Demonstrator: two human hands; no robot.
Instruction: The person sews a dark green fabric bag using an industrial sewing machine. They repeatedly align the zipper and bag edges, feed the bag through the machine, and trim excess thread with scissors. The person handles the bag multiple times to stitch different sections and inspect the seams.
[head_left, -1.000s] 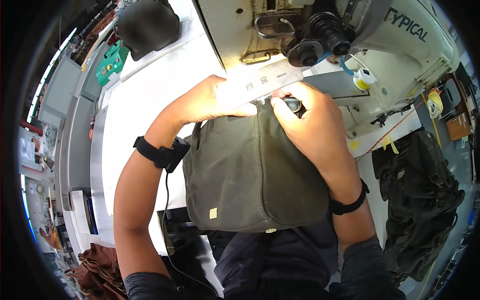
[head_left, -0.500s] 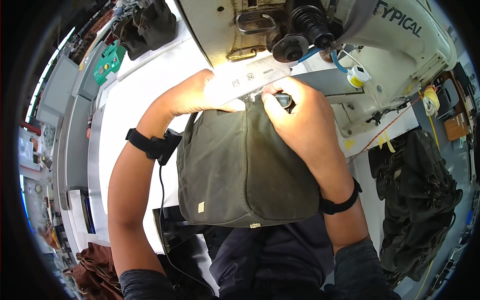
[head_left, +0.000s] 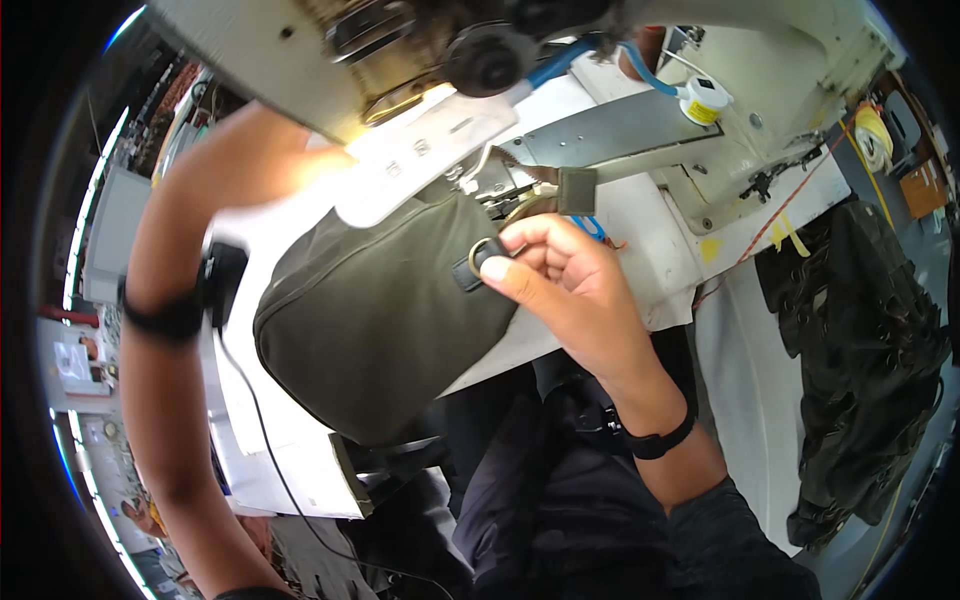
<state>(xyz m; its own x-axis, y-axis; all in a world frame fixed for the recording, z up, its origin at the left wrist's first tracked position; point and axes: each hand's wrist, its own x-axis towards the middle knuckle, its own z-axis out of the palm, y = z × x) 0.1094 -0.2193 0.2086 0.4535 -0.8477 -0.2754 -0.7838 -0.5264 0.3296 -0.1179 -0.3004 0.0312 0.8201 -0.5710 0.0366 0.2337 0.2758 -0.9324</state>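
An olive-green canvas bag [head_left: 390, 320] lies tilted under the head of an industrial sewing machine [head_left: 800, 90]. My right hand [head_left: 565, 275] pinches a small dark tab with a metal ring [head_left: 478, 258] on the bag's right side, near the presser foot. An olive strap end [head_left: 577, 192] sticks out just beyond that hand. My left hand [head_left: 275, 160] is at the far left of the bag, smeared by motion and overexposed; its fingers are partly hidden behind the machine's white lamp strip [head_left: 430, 160].
Several dark bags [head_left: 870, 370] hang in a heap at the right. A white bottle [head_left: 704, 98] with a blue tube sits by the machine. Blue-handled scissors [head_left: 590, 228] lie past my right hand. A cable [head_left: 270, 440] trails from my left wrist strap.
The bag has swung left and turned, showing its ringed tab. My left arm has moved left and away from the bag's top edge. The view has shifted too.
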